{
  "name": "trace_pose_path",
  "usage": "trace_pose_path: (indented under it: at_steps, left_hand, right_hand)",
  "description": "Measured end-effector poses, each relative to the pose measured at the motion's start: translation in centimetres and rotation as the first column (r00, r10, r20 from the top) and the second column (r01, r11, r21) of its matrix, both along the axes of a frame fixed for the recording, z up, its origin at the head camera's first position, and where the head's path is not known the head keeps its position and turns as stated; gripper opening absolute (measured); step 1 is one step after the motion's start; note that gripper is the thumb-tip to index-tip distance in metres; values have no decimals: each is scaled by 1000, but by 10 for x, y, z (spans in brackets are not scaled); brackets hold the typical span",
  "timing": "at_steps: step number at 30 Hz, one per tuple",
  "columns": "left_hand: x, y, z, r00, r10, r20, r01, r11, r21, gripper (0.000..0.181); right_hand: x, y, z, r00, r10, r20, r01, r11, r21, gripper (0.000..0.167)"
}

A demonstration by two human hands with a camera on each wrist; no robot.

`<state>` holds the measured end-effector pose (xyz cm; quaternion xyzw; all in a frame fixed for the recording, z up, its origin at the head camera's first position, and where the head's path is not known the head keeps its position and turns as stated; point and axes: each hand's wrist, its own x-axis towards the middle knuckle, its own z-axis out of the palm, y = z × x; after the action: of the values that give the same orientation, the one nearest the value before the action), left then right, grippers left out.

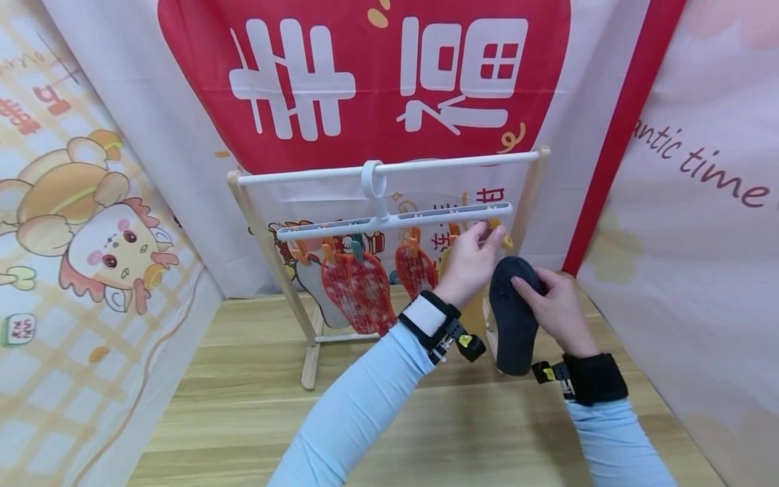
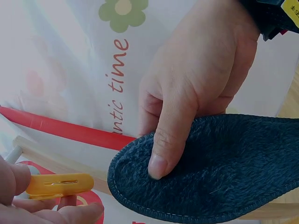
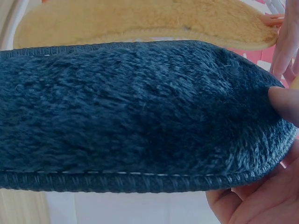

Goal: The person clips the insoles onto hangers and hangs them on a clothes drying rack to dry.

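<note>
My right hand (image 1: 562, 308) pinches a dark blue fuzzy insole (image 1: 513, 338) near one end, the thumb on its plush face. The insole is upright in front of the rack's right side. At the right end of the white hanger (image 1: 341, 228), my left hand (image 1: 471, 260) holds a yellow clothespin (image 2: 60, 184) between thumb and fingers. A small gap separates the clothespin from the insole in the left wrist view. Behind my left hand hangs a tan fuzzy insole (image 3: 140, 21), partly covered in the head view.
Red patterned insoles (image 1: 368, 291) and a grey insole (image 1: 319, 291) hang from clothespins on the hanger. The hanger hooks over the white bar (image 1: 438, 164) of a wooden-legged rack (image 1: 310, 365). Printed cloth walls (image 1: 688, 270) surround the wood-grain table (image 1: 243, 419).
</note>
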<state>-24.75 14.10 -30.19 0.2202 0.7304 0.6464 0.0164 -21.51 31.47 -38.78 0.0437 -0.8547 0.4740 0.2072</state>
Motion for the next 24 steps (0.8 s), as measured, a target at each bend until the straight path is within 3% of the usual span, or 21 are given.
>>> trace_pose_path:
  at_steps: [13, 24]
  left_hand:
    - [4, -8, -7, 998, -66, 16, 64, 993, 96, 38]
    - [10, -8, -12, 999, 35, -12, -33, 989, 145, 35]
  right_hand:
    - [7, -12, 1, 999, -20, -36, 24, 994, 105, 30]
    - [9, -19, 2, 999, -1, -48, 6, 994, 110, 29]
